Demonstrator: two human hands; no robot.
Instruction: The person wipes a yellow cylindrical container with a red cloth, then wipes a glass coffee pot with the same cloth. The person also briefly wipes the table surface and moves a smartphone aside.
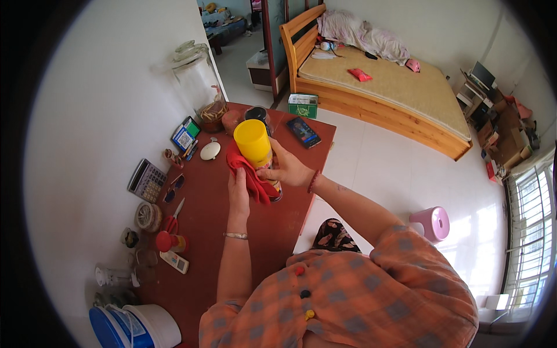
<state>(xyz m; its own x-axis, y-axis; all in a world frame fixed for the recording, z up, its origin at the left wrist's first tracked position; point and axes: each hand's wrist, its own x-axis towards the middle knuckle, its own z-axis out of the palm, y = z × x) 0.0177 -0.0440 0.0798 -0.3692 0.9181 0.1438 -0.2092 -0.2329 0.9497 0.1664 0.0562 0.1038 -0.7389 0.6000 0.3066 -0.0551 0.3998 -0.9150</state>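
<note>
A can (276,187) with a tall yellow cap (252,138) is held above the reddish-brown table (209,195). My right hand (287,166) grips its side just below the cap, thumb across the front. A folded red cloth (252,182) lies against the can's left side. My left hand (239,191) holds this cloth and presses it to the can. Cloth and fingers hide much of the can's body. Behind the can stands a dark-lidded jar (256,114), partly covered by the cap.
A smartphone (303,132) lies near the table's far right corner. Along the wall are a large glass jar (200,82), a calculator (148,180), sunglasses (174,189), red-handled scissors (173,219), a remote control (175,262) and white-and-blue buckets (152,324). A pink stool (431,224) stands on the floor.
</note>
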